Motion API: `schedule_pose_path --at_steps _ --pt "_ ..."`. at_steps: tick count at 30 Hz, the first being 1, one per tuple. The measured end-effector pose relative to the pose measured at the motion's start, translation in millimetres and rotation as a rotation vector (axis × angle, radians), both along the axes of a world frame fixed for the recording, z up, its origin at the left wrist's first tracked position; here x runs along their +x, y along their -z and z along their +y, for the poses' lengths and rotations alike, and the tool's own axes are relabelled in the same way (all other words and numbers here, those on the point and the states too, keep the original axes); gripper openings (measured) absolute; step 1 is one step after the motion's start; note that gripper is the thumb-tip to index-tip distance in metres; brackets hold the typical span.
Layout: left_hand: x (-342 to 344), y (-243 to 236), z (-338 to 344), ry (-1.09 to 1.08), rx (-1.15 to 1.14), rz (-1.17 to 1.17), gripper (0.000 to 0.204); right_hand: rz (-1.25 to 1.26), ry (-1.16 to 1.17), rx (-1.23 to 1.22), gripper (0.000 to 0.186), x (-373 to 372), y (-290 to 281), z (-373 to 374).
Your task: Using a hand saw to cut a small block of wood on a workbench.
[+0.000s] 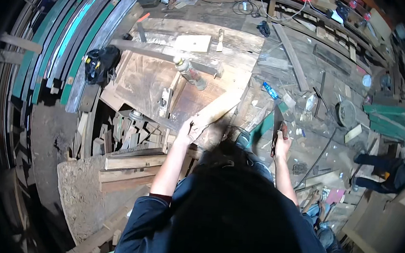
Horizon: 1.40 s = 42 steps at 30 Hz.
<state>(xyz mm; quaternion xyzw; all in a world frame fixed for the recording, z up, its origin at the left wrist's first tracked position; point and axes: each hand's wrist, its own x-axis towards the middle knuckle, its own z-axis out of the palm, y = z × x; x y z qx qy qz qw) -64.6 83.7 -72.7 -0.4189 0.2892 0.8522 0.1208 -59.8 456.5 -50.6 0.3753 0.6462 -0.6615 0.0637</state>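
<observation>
My left hand [190, 131] is closed on the near end of a pale wooden board [219, 108], which slants away to the right over the edge of a wooden workbench [144, 80]. Held off to the right of the bench, my right hand [283, 146] grips what looks like a handsaw [279, 118] with a dark blade and a reddish-brown handle; the blade and board are apart. On the bench stand a clear bottle [191, 75] and, nearer my left hand, a wooden hand plane [164, 103]. A flat light panel [193, 43] lies farther back.
Stacked green and grey planks [82, 43] line the left, with a black bag [102, 64] beside them. Wood offcuts [134, 166] pile below the bench. A bucket [345, 114] and a blue packet [270, 90] lie rightward. Another person [386, 171] is at far right, another [322, 219] lower right.
</observation>
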Motion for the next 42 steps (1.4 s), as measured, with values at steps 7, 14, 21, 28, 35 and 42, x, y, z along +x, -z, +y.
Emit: schedule_pose_path --at_steps 7,14,21,28,35,42 --pt "-5 10 -12 -0.067 0.013 -0.015 0.043 0.092 0.040 0.113 0.017 15 33 8" --pt "3 11 -40 -0.070 0.022 0.005 0.045 0.055 0.020 0.065 0.017 12 52 6" --pt "16 -80 -27 0.028 -0.633 0.085 0.071 0.060 -0.035 0.095 0.020 10 61 12" --pt "10 -52 -58 0.055 -0.725 0.170 0.040 0.095 -0.139 0.171 0.022 -4 32 6" --pt "-8 -67 -58 0.267 -0.905 0.244 0.043 0.496 -0.338 -0.104 0.026 10 -96 8" --pt "-40 -77 -22 0.127 -1.139 0.012 0.049 0.799 -0.529 0.726 0.028 63 -147 29"
